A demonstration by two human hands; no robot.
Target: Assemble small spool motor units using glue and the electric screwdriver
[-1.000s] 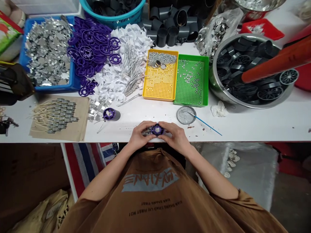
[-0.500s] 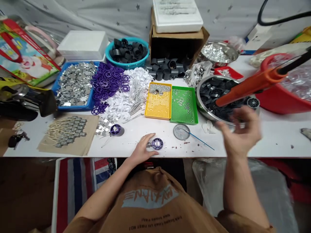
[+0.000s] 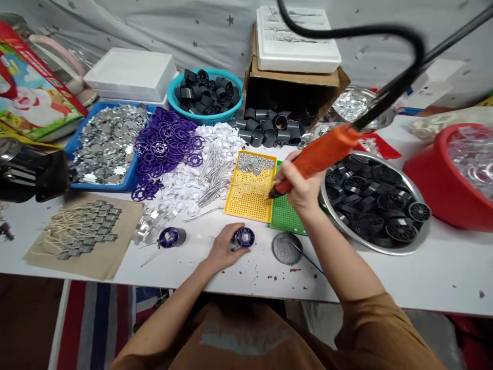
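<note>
My left hand [image 3: 224,248] rests on the table with thumb and fingers around a small dark cylinder with a purple spoked top [image 3: 245,237]. In my right hand [image 3: 302,187] is an orange electric screwdriver [image 3: 325,150], its cable rising to the upper right. The dark tip points down at the yellow perforated tray [image 3: 246,209], which holds small screws and a few round metal discs. Partly behind my right forearm lies a green perforated tray [image 3: 284,222]. A second purple-topped cylinder [image 3: 172,237] stands left of my left hand.
A round grey dish [image 3: 287,248] with a blue stick sits near my right forearm. Right of it stands a metal bowl [image 3: 421,241] of black wheel-like parts. Purple rings [image 3: 165,146], white pieces [image 3: 215,136] and a blue tray [image 3: 133,182] of metal plates lie left.
My right hand has taken hold of the hanging electric screwdriver and brought it left and down over the yellow tray. My left hand stays at the cylinder. The camera view has shifted.
</note>
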